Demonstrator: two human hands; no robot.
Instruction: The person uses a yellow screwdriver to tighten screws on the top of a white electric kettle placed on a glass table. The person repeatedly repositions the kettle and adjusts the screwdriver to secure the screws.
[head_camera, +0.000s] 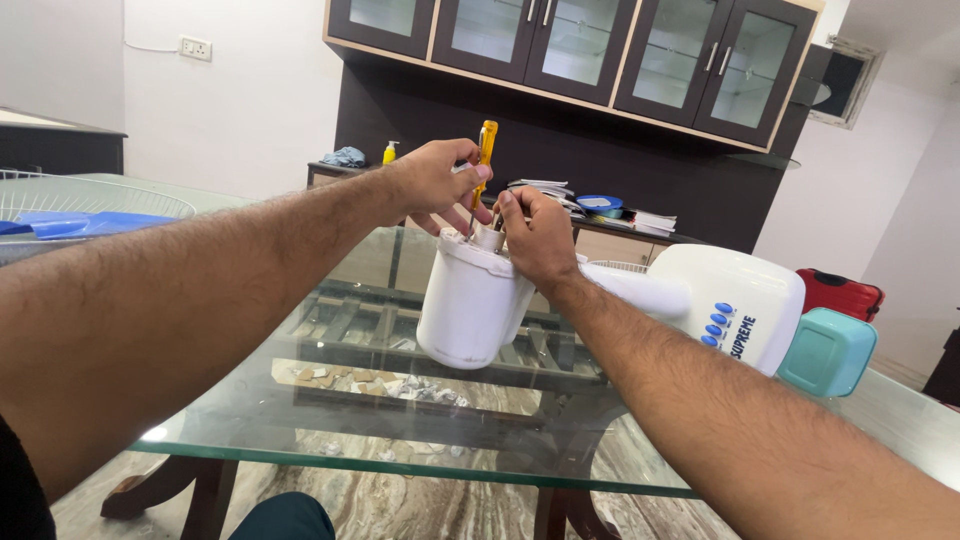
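- Left hand gripped my yellow screwdriver, tip down in the white motor housing.
- Right hand clasped that housing's top, above the glass table.
- Housing looked closed; unfastening seemed unfinished.

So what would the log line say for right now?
left hand: grips yellow screwdriver, tip down into white appliance | right hand: holds appliance top | glass table: appliance tilted above it

Glossy white plastic cylindrical appliance housing; translucent yellow plastic-handled screwdriver with metal shaft; clear, smooth glass tabletop; dark wooden cabinet.
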